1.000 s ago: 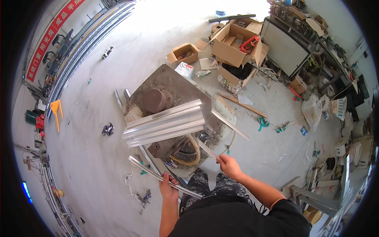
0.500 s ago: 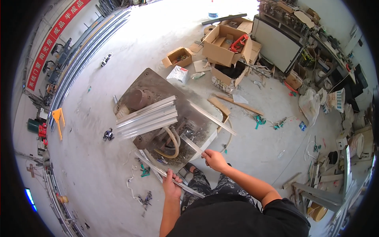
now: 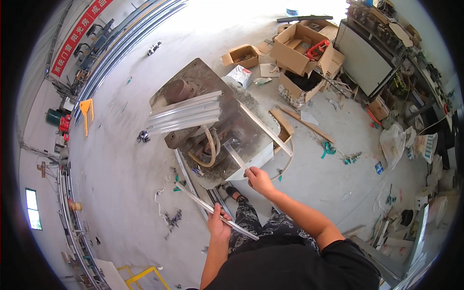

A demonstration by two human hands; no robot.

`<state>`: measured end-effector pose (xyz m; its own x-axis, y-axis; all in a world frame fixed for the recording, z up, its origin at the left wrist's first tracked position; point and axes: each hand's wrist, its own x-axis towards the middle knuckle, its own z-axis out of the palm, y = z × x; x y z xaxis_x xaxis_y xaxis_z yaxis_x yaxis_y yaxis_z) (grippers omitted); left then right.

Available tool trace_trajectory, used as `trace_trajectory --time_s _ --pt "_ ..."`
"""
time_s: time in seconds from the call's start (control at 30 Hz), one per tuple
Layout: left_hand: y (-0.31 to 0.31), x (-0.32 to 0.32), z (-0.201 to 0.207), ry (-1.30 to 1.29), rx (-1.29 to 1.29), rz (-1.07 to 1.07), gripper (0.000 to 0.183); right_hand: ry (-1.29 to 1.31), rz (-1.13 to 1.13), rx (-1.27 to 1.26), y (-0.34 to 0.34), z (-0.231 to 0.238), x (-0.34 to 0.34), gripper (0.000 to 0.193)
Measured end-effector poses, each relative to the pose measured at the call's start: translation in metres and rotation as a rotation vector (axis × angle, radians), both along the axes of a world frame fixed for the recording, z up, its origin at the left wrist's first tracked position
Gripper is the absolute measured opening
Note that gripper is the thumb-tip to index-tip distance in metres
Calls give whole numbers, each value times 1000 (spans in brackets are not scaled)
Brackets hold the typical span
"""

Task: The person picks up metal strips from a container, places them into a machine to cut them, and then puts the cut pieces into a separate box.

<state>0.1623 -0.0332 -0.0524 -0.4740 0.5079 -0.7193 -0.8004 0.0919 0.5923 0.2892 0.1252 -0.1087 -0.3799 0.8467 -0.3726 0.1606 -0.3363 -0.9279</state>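
Note:
My left hand (image 3: pixel 220 223) is closed round a slim silver metal profile (image 3: pixel 195 199), held slantwise in front of my legs. My right hand (image 3: pixel 259 181) grips the near end of a short, flat metal strip (image 3: pixel 236 155). The strip's far end is over the dirty working area of a dark metal machine (image 3: pixel 237 126); whether it touches cannot be made out. Several silver profiles (image 3: pixel 186 113) lie side by side across the machine's left part, beside a round brown post (image 3: pixel 180 90). Beige hoses (image 3: pixel 211 151) curve below them. Another long profile (image 3: pixel 266 128) lies along the machine's right side.
Cardboard boxes (image 3: pixel 299 48), one with a red tool, stand beyond the machine. Wooden strips (image 3: pixel 307 124) and green scraps (image 3: pixel 328 149) lie on the floor to the right. Long metal bars (image 3: pixel 190 179) lie near my feet. A yellow stand (image 3: pixel 86 116) is at the left.
The whole view has turned, so the machine sits higher in the picture. The left-hand profile has moved apart from the floor bars. My right hand keeps its grip on the flat strip.

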Motion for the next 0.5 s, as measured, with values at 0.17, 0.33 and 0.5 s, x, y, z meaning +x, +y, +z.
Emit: trace_trajectory --time_s 0.17,0.33,0.5 --pt "-3 11 -2 16 -8 -15 15 175 69 -263 5 7 5 28" --pt "-3 16 0 7 -33 -9 14 170 103 -379 11 21 8 24" --pt "-10 7 -6 6 -4 -2 13 201 96 -457 12 21 9 27"
